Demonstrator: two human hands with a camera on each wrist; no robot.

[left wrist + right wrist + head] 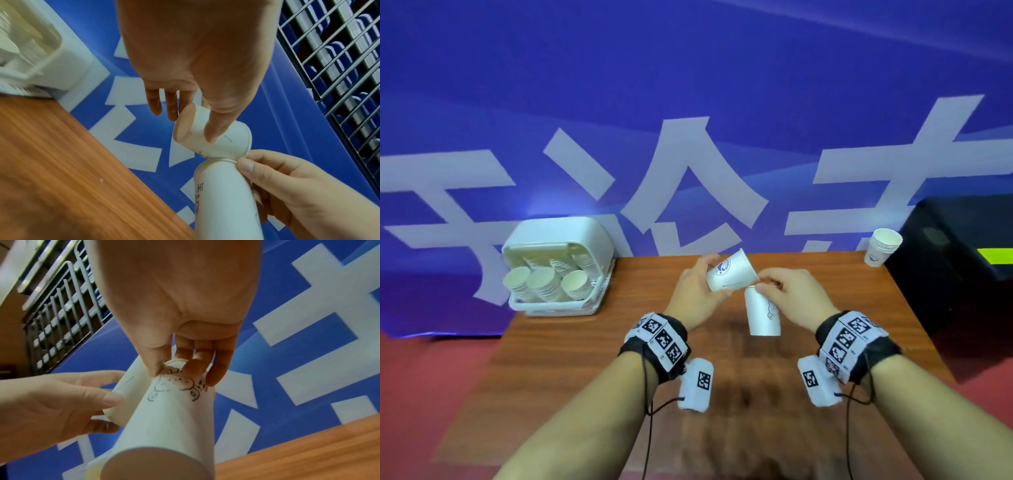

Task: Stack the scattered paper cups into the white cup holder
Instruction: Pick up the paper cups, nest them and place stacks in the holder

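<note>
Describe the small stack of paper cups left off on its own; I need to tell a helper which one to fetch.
Start at the brown wooden table and go to its far right corner, beside the black box. The small stack of white paper cups stands there upright, mouth up, untouched by either hand and far from the white plastic cup holder.

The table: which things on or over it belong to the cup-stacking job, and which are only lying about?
Part of the job:
- logo cup, held by the left hand
- drawing cup, held at its rim by the right hand
- cup stack at the far right
- white cup holder, already with cups

Just lying about:
- black box
- blue banner
</note>
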